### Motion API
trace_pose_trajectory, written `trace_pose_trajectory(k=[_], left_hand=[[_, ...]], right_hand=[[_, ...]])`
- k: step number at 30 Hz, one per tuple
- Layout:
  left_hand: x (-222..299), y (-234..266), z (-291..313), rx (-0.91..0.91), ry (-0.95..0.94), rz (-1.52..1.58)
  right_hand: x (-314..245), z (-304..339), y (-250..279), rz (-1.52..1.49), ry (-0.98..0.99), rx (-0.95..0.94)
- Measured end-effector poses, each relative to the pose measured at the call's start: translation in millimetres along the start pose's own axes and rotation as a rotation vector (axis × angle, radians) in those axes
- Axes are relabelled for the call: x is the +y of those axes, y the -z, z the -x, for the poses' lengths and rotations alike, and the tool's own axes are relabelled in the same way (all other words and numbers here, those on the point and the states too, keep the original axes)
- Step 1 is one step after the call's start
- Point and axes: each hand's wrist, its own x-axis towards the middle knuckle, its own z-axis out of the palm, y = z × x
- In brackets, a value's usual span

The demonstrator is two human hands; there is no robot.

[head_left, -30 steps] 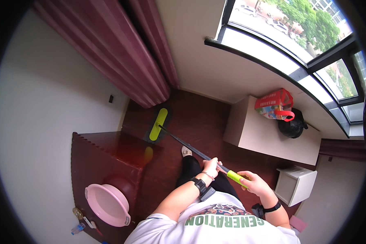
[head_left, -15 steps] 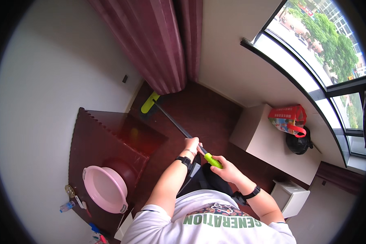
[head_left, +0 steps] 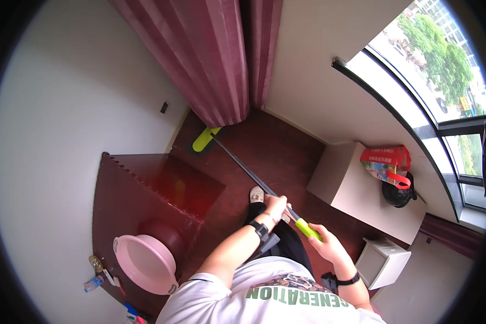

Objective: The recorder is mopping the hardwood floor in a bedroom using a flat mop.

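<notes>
The left hand (head_left: 276,206) grips the dark pole (head_left: 245,168) of a mop (head_left: 202,141). The right hand (head_left: 331,248) clasps its green handle (head_left: 306,228).

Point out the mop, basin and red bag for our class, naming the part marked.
Mop (head_left: 202,141), head view: on its green plate.
Basin (head_left: 147,264), head view: on its inside.
Red bag (head_left: 384,157), head view: on its side.

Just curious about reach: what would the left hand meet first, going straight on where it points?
The left hand would first press on the mop handle it grips; beyond that, probably the dark red floor, though depth is unclear.
</notes>
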Motion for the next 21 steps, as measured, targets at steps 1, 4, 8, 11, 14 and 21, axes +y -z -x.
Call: trace_pose_trajectory(k=[1, 4, 8, 11, 14, 21], left_hand=[[-14, -2, 10, -0.025, 0.084, -0.024], [-42, -22, 44, -0.06, 0.166, -0.092], [-35, -19, 47, -0.069, 0.181, -0.133], [-18, -7, 23, -0.079, 0.09, -0.106], [-4, 20, -12, -0.053, -0.051, -0.135], [23, 41, -14, 0.178, -0.151, -0.451]], right_hand=[[-1, 15, 4, -0.021, -0.059, -0.017], [35, 57, -5, -0.073, -0.063, 0.086], [41, 55, -17, -0.138, -0.148, 0.112], [32, 27, -20, -0.169, -0.074, 0.146], [28, -2, -51, -0.119, 0.05, 0.168], [43, -16, -111, -0.26, 0.061, 0.167]])
